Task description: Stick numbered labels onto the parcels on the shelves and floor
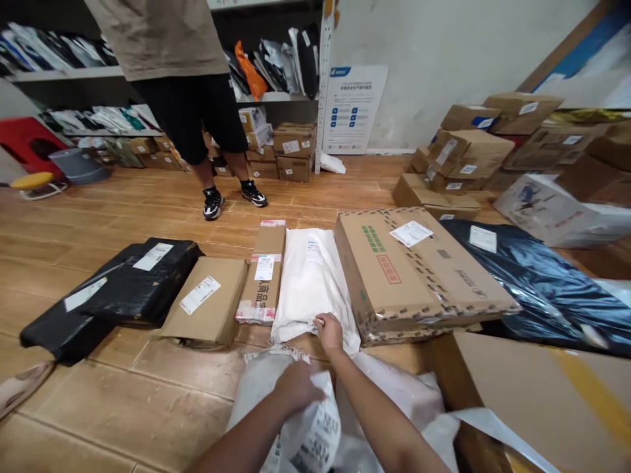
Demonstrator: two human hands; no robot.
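R hand [329,332] is stretched fwd, fingers pinched shut on the near edge of the white poly mailer [311,282], which lies flat on the wood floor [98,407]. Mailer's long axis runs straight away from the person, near end at the fingertips, far end w/ its small label up toward the shelving; so it sits dead ahead of the R hand, not off to a side. L hand [297,386] is closer to the body, curled down around the top of a white printed bag [310,433] w/ black lettering, gripping it; can't tell how tight. R hand is clearly the nearer one to the mailer, L is well back and lower. Just L of the mailer, touching or nearly so, a narrow taped carton [261,276] lying parallel; next L a flat brown box [204,299], then black poly bags [118,292]. Just R of the mailer a big long carton [419,272] w/ green and red print, angled slightly, its edge against the mailer's side. Beyond that a dark plastic-wrapped bundle [537,282]. A second person [197,98] stands well off by the shelves, legs and shoes only.
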